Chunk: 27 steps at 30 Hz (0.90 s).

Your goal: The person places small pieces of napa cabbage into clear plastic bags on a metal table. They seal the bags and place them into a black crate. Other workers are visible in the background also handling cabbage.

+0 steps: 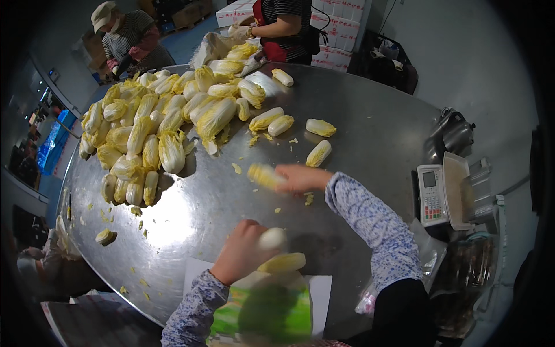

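My right hand (300,178) grips a small napa cabbage (261,175) above the steel table (364,143); both are blurred by motion. Nearer to me, my left hand (243,251) is closed around another cabbage, its white base end (273,238) pointing right. Just below that, a pale yellow cabbage (286,263) lies at the top of a green printed plastic bag (269,308). Beneath the bag is a white sheet (321,295). Two trimmed cabbages, one upper (321,127) and one lower (318,153), rest beyond my right hand.
A large heap of napa cabbages (143,121) covers the table's far left. Leaf scraps (236,168) are scattered about. At right stand a digital scale (431,195) and a metal kettle (457,132). Two people (130,43) (282,30) work beyond the table, near stacked white cartons (336,30).
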Each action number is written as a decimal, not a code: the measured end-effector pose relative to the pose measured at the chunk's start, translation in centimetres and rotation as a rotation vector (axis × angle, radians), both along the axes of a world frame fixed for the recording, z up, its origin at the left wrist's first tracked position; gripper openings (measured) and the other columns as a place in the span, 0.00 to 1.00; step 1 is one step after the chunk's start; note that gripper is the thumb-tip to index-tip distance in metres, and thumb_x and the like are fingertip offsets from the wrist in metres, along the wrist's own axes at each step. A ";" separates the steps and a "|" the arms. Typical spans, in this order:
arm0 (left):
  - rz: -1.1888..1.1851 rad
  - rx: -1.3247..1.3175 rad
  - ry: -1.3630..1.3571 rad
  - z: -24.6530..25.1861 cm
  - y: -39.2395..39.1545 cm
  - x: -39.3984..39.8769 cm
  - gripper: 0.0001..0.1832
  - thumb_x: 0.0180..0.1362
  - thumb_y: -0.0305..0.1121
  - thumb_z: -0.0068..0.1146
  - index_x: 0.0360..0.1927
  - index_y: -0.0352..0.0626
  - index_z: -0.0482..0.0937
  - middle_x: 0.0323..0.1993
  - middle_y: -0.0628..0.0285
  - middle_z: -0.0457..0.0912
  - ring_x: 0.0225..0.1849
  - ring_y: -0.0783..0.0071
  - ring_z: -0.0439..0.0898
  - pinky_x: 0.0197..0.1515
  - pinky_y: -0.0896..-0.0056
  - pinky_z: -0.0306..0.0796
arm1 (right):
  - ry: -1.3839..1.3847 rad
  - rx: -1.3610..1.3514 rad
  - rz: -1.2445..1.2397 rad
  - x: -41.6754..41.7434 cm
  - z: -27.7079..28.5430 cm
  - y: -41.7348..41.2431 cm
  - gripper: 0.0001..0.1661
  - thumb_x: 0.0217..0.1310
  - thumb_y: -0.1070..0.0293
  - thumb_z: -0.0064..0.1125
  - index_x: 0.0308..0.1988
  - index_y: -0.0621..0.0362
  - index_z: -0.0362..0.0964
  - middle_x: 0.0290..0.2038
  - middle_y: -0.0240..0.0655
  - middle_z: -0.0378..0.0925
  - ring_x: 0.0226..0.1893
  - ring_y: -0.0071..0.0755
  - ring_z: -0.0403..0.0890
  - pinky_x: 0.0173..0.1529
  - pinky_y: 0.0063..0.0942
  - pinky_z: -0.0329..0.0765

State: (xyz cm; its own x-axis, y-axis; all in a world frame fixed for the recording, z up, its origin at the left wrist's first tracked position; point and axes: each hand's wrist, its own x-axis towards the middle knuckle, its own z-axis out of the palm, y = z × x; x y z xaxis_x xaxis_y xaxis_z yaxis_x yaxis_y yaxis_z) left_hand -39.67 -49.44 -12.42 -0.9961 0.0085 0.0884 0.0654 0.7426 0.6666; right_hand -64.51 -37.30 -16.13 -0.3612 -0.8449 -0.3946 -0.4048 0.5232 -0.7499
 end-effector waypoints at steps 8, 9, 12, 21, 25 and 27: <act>-0.343 0.184 0.049 -1.0 0.7 0.4 0.35 0.43 0.46 0.73 0.55 0.45 0.74 0.66 0.46 0.56 0.65 0.45 0.60 0.65 0.55 0.61 | -0.554 0.152 0.468 6.2 5.2 2.5 0.25 0.62 0.54 0.54 0.49 0.64 0.69 0.35 0.37 0.79 0.30 0.27 0.78 0.36 0.24 0.75; -0.247 0.414 -0.092 -1.0 0.3 1.3 0.36 0.44 0.46 0.73 0.56 0.44 0.73 0.66 0.45 0.57 0.64 0.46 0.62 0.64 0.55 0.62 | -0.641 0.141 0.494 5.9 5.7 2.5 0.25 0.63 0.55 0.54 0.50 0.64 0.69 0.36 0.37 0.79 0.31 0.26 0.78 0.37 0.23 0.75; 0.079 1.176 -0.529 -1.7 -0.9 5.1 0.41 0.49 0.56 0.65 0.60 0.39 0.68 0.66 0.42 0.58 0.58 0.50 0.71 0.59 0.54 0.68 | -0.710 -0.105 0.334 -1.7 6.1 2.6 0.21 0.68 0.58 0.50 0.52 0.64 0.68 0.43 0.40 0.80 0.34 0.28 0.81 0.39 0.24 0.77; 0.397 1.753 0.044 -4.8 -4.6 13.9 0.44 0.55 0.72 0.44 0.63 0.46 0.67 0.68 0.34 0.52 0.51 0.44 0.76 0.47 0.40 0.75 | 0.502 -0.039 -0.326 -17.4 -5.4 6.1 0.12 0.53 0.75 0.52 0.40 0.53 0.76 0.40 0.41 0.79 0.44 0.45 0.79 0.48 0.41 0.75; 0.605 1.869 0.107 -4.7 -4.6 17.1 0.41 0.58 0.70 0.42 0.62 0.45 0.68 0.68 0.36 0.52 0.52 0.42 0.76 0.49 0.29 0.72 | 0.794 0.167 -0.151 -9.3 -5.9 6.9 0.20 0.51 0.78 0.51 0.45 0.47 0.73 0.55 0.36 0.70 0.59 0.44 0.66 0.58 0.46 0.66; 0.630 1.957 0.089 -4.3 -3.6 17.6 0.40 0.58 0.69 0.42 0.58 0.45 0.71 0.68 0.37 0.52 0.54 0.41 0.75 0.49 0.25 0.70 | 0.690 0.188 -0.213 -8.5 -6.4 8.0 0.23 0.51 0.78 0.51 0.48 0.45 0.71 0.60 0.35 0.64 0.64 0.44 0.59 0.61 0.48 0.62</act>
State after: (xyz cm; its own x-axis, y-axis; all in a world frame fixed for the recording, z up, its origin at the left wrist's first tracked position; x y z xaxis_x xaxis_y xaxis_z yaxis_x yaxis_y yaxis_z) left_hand -22.09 -53.00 -16.73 -0.8171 -0.4057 -0.4096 0.2104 -0.8713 0.4434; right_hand -72.99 -29.34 -22.48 -0.7276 -0.6695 -0.1496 -0.6266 0.7373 -0.2525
